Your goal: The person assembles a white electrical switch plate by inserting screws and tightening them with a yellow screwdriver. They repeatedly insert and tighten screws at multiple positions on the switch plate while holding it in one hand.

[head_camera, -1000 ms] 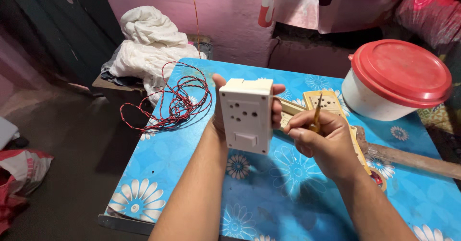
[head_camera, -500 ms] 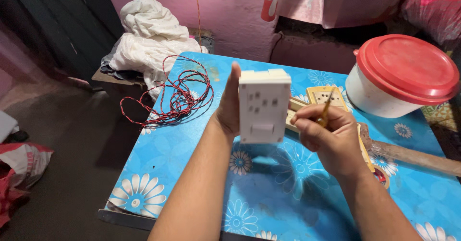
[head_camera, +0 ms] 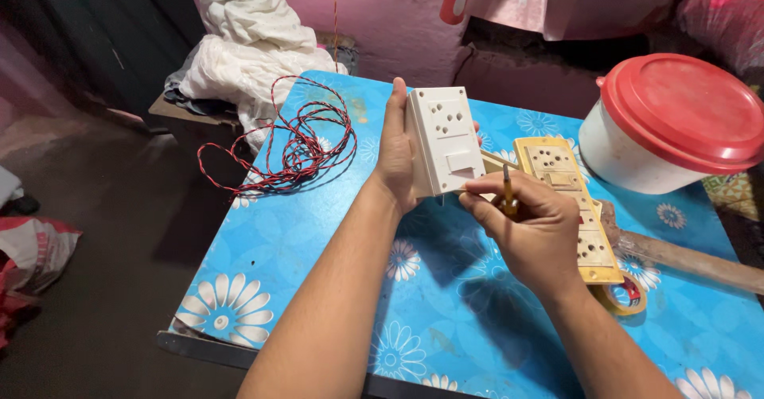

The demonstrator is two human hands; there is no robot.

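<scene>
The right hand (head_camera: 532, 232) hides most of the yellow screwdriver (head_camera: 507, 192).

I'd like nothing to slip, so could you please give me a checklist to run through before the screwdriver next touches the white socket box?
1. Left hand grips the white socket box upright above the table: ok.
2. Right hand holds the screwdriver: ok.
3. Tip seated in a screw: cannot tell.
4. Red wire coil lies apart from both hands: ok.
5. Yellowed socket board lies flat on the blue table: ok.

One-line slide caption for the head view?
Left hand holds white socket box; right hand applies small screwdriver.
</scene>
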